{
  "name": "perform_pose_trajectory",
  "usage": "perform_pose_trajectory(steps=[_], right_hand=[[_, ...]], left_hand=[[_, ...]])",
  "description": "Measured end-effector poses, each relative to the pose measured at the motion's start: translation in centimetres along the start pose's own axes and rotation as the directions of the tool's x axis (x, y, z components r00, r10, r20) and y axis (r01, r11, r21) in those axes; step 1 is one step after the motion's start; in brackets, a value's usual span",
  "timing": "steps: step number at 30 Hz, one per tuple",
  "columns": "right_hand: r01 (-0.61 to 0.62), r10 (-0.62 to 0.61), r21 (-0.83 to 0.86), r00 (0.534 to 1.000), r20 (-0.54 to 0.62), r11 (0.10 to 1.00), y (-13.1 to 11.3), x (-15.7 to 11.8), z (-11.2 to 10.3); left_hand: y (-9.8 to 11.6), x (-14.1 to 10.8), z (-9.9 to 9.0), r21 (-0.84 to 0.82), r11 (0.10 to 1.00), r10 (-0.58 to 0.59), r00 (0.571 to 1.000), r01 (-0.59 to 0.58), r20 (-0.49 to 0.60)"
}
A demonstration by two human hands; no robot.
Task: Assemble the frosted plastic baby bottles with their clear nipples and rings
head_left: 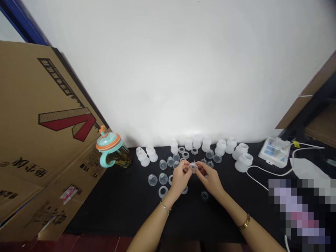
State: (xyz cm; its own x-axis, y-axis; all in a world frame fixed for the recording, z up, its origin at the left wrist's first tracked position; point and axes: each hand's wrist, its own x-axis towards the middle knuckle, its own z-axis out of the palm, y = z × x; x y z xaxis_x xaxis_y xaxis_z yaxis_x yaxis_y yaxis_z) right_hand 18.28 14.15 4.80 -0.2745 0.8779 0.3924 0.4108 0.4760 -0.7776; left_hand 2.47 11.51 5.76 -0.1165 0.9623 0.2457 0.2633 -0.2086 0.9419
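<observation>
My left hand (pixel 180 177) and my right hand (pixel 212 179) meet over the black table, fingers closed on opposite sides of a translucent bottle collar (pixel 193 167). A small pointed tip, seemingly a clear teat, rises from the collar's top. Just left of my left hand lie clear dome caps (pixel 163 178) and a loose collar ring (pixel 163 191). More clear caps and rings lie behind my hands, some partly hidden by them. A clear round piece (pixel 205 195) rests below my right hand. White baby bottle bodies (pixel 220 147) stand in a row along the wall.
Two capped bottles (pixel 143 157) stand at the back left, beside a tea jug (pixel 111 148) with a turquoise lid. A large cardboard box (pixel 39 140) borders the left side. At right are a clear plastic case (pixel 274 152), a white cable (pixel 273 174) and a blurred-out patch.
</observation>
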Motion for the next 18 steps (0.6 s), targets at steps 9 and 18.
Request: perform_pose_trajectory(steps=[9, 18], right_hand=[[-0.002, 0.002, -0.006, 1.000, 0.002, 1.000, 0.2, 0.1, -0.1], [0.019, -0.018, -0.018, 0.999, 0.029, 1.000, -0.3, 0.0, -0.2]], left_hand=[[0.9, -0.4, -0.3, 0.082, 0.995, 0.053, 0.999, -0.053, 0.002], [1.0, -0.3, -0.4, 0.117, 0.991, 0.059, 0.998, -0.059, 0.005]])
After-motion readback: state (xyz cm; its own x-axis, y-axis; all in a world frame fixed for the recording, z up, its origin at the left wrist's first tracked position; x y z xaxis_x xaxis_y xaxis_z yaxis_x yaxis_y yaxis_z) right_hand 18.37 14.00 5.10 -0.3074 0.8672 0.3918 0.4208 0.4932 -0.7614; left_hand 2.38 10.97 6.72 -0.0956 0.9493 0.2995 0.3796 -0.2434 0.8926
